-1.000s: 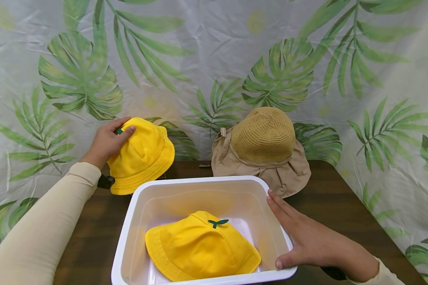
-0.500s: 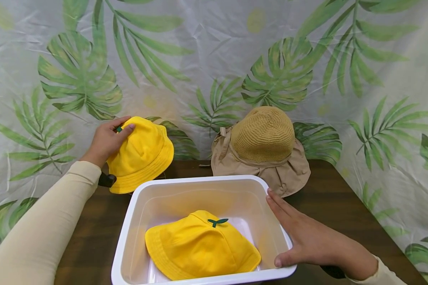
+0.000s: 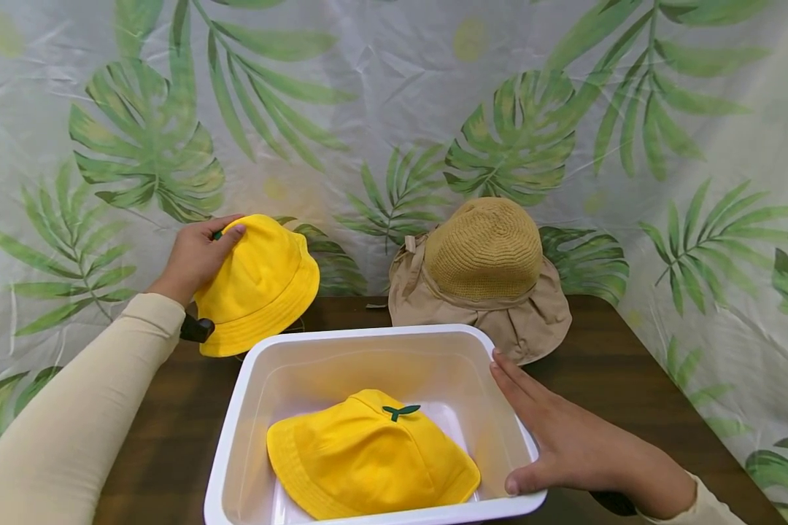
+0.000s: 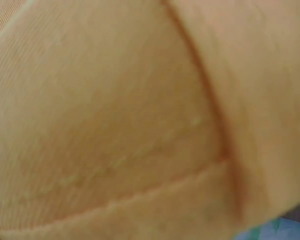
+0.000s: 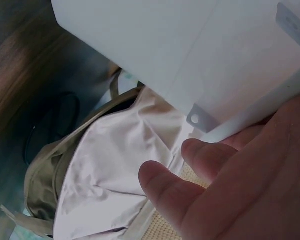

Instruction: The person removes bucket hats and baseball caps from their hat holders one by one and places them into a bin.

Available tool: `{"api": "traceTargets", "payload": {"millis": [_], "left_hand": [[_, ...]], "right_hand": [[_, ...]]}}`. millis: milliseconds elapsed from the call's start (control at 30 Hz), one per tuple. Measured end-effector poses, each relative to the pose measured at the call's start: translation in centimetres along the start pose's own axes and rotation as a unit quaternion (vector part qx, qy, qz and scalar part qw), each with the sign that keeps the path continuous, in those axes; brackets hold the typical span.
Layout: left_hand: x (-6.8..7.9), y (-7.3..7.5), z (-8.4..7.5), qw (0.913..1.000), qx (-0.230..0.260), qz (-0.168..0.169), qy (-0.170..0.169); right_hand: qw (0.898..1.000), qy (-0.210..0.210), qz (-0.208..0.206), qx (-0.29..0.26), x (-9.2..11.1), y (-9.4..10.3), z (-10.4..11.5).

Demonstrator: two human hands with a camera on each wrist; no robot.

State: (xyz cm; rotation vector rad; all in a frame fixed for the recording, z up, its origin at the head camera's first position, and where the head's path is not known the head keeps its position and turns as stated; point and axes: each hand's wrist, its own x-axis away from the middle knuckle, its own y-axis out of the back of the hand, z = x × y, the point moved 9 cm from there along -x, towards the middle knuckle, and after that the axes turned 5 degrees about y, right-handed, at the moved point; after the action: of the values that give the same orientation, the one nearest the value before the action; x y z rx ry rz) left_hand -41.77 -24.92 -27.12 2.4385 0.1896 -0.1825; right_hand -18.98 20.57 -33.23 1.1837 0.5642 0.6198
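At the back left, a yellow bucket hat (image 3: 263, 284) is gripped at its crown by my left hand (image 3: 197, 255), thumb across the cloth. A bit of green shows beneath those fingers. Pale, blurred cloth (image 4: 110, 115) fills the left wrist view. My right hand (image 3: 565, 437) holds the right rim of a white plastic bin (image 3: 368, 334); its thumb reaches over the rim and its other fingers lie along the outside. Inside the bin lies a second yellow hat (image 3: 368, 459) with a green sprout on top. The right wrist view has the bin's outer wall (image 5: 155, 45) beside the fingers (image 5: 162, 190).
Behind the bin's right corner sits a straw-crowned hat (image 3: 486, 255) with a wide beige cloth brim, close to my right fingertips. A dark wooden table (image 3: 637, 394) carries everything. A leaf-patterned curtain (image 3: 394, 95) hangs directly behind it.
The left hand and its yellow hat have shifted very slightly to the left. My right hand, the bin and the other hats stay in place.
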Motion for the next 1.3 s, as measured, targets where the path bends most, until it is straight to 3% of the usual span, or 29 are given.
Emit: {"api": "traceTargets", "payload": {"millis": [367,700,1067,1300], "left_hand": [[-0.1,0.3,-0.2,0.9995,0.018,0.023,0.012],[-0.6,1.8,-0.9,0.9998,0.015,-0.002,0.013],[-0.5,2.8,-1.2,0.9999,0.009,0.002,0.008],[-0.6,3.2,-0.3,0.9989,0.027,0.008,0.038]], "right_hand": [[1.000,0.008,-0.003,0.012,0.0,-0.1,0.1],[1.000,0.014,-0.006,0.022,0.1,-0.1,-0.1],[1.000,0.008,-0.006,0.010,0.2,-0.2,-0.2],[1.000,0.005,-0.006,-0.001,0.1,-0.1,-0.1]]}}
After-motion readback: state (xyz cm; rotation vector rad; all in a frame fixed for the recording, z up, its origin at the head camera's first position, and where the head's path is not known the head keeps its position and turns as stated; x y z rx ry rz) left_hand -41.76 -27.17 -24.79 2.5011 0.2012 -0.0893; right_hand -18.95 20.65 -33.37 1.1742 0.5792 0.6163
